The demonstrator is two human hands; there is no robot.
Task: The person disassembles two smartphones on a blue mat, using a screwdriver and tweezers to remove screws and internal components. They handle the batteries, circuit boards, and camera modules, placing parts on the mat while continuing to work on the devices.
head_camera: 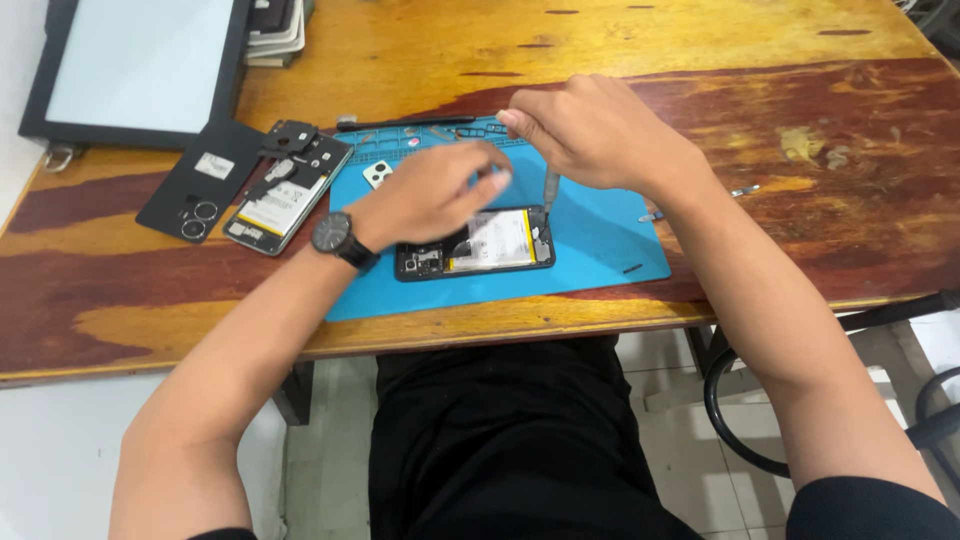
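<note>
An opened black phone [500, 245] with its white battery showing lies on a blue work mat [600, 240]. My right hand [590, 130] grips a small grey screwdriver [550, 190] upright, its tip down on the phone's right end. Just above the phone's left half hovers my left hand [430, 195], blurred, fingers curled and apart, with a black watch on the wrist. Whether it holds anything is hidden by blur.
A second opened phone [280, 200] and a black back cover [195, 185] lie left of the mat on the wooden table [800, 120]. A dark-framed white panel [130, 65] sits far left. Tweezers [700, 200] lie right of the mat. A black tool [410, 123] rests along the mat's top.
</note>
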